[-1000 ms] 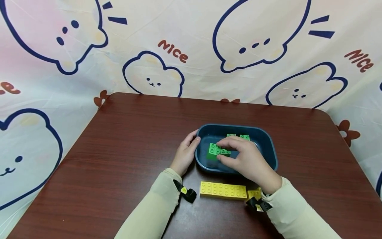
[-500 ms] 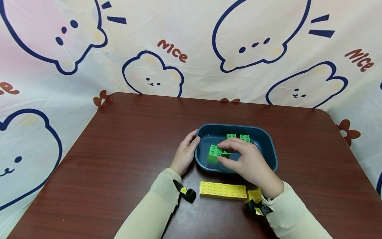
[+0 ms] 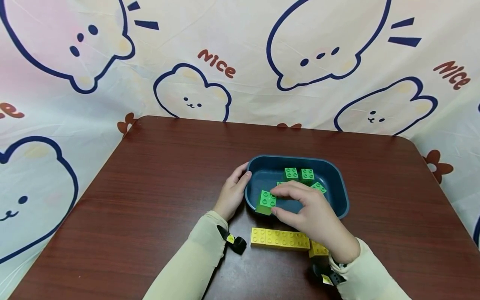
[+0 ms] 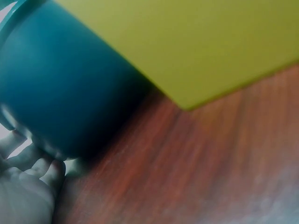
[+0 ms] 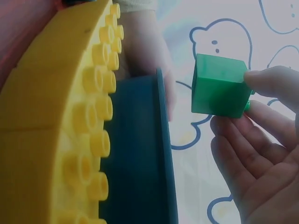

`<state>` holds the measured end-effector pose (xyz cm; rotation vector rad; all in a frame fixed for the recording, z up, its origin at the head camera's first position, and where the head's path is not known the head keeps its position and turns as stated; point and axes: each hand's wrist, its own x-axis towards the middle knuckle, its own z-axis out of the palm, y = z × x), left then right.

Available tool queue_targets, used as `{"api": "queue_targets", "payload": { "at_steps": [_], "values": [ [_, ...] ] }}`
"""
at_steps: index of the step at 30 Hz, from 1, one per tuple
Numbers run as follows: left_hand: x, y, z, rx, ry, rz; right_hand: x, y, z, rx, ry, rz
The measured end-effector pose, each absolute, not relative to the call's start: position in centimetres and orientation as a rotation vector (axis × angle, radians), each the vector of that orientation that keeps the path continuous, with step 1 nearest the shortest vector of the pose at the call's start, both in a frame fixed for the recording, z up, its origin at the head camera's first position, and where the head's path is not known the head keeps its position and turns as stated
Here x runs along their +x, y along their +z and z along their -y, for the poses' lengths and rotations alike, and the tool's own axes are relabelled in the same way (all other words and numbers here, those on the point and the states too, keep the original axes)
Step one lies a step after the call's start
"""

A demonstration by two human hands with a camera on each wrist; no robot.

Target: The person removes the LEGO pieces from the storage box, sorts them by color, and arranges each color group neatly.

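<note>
In the head view, my right hand (image 3: 307, 208) pinches a green toy brick (image 3: 266, 202) between thumb and fingertips, over the near left part of a dark blue tray (image 3: 337, 204). The right wrist view has that brick (image 5: 219, 86) raised higher than the tray's rim, its studs turned toward the palm. My left hand (image 3: 233, 191) holds the tray's left end, thumb at the rim. Fingertips (image 4: 53, 170) press the tray's outer wall in the left wrist view. Inside the tray lie more green bricks (image 3: 307, 175), partly hidden by the right hand.
A row of yellow bricks (image 3: 280, 238) lies on the brown table (image 3: 168, 187) in front of the tray. Another yellow brick (image 3: 318, 249) sits at its right end, beside the right wrist. A printed cloth (image 3: 247, 33) hangs behind the table.
The right hand has drawn the pinched green brick toward the near side of the tray. More of the green bricks behind it now show. The left hand and tray stay put.
</note>
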<state>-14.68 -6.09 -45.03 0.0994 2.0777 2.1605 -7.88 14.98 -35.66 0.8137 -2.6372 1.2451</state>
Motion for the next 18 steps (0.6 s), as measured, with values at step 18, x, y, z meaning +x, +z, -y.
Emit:
{"api": "queue_targets", "payload": {
  "at_steps": [18],
  "values": [
    [-14.7, -45.1, 6.0, 0.126, 2.187, -2.071, -5.3, -36.2, -14.9, 0.908, 1.264, 2.625]
  ]
}}
